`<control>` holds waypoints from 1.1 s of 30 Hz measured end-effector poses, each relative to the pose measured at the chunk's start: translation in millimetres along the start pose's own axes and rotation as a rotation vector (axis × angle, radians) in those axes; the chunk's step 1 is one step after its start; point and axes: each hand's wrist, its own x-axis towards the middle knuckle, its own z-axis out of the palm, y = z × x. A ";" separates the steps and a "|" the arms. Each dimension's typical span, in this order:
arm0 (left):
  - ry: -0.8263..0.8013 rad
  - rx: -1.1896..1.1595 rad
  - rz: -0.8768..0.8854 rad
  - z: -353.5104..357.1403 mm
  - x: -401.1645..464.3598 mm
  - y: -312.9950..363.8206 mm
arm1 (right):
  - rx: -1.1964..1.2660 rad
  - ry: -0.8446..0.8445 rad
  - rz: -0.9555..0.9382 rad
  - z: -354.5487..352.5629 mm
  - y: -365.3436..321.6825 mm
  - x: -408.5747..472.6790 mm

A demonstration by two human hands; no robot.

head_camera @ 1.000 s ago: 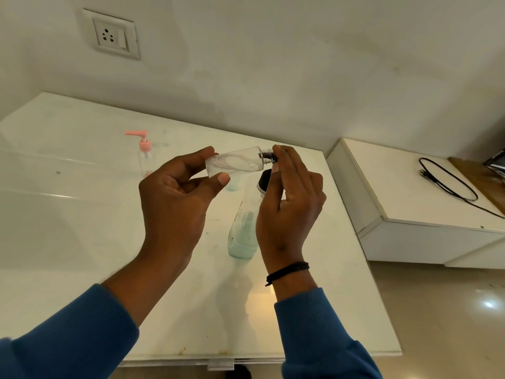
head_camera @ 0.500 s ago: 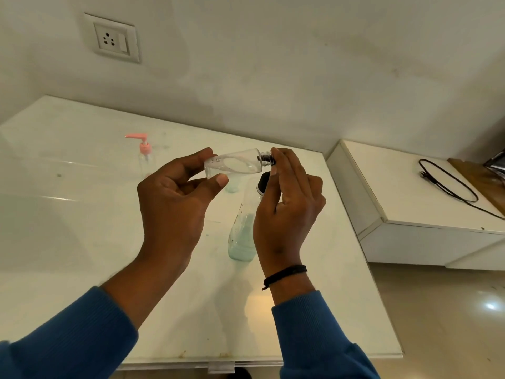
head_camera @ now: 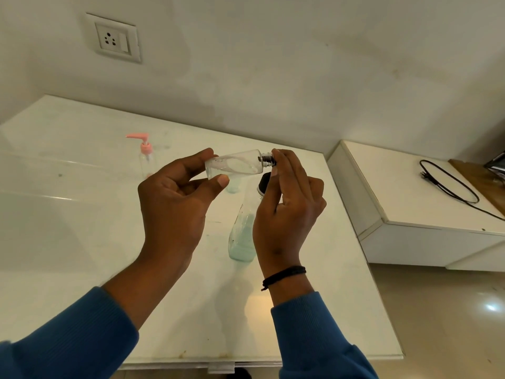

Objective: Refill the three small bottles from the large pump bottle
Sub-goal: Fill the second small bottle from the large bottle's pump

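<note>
While lying broad and white under both hands, the worktop (head_camera: pixel 82 242) is carrying a tall bottle (head_camera: pixel 241 236) with pale green liquid near its middle and a pink pump bottle (head_camera: pixel 146 157) farther left. Above them, the left hand (head_camera: pixel 175 203) is pinching the base of a small clear bottle (head_camera: pixel 235 165) held sideways, while the right hand (head_camera: pixel 287 212) is gripping its dark cap (head_camera: pixel 267 158) with curled fingers (head_camera: pixel 284 165).

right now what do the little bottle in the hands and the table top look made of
Small bottle: clear, glossy, probably plastic; the fingers behind show through it. Its cap looks dark with a silvery band, material unclear. Table top: white, polished, likely glass or stone; it mirrors light.
</note>
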 end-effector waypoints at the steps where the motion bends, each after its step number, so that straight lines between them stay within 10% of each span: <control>1: -0.003 0.002 -0.001 -0.1 -0.5 -0.2 | 0.001 -0.002 -0.001 0.5 1.5 -1.3; 33: -0.013 0.004 -0.018 -0.7 -5.6 -4.6 | 0.028 0.010 0.015 3.6 5.5 -10.7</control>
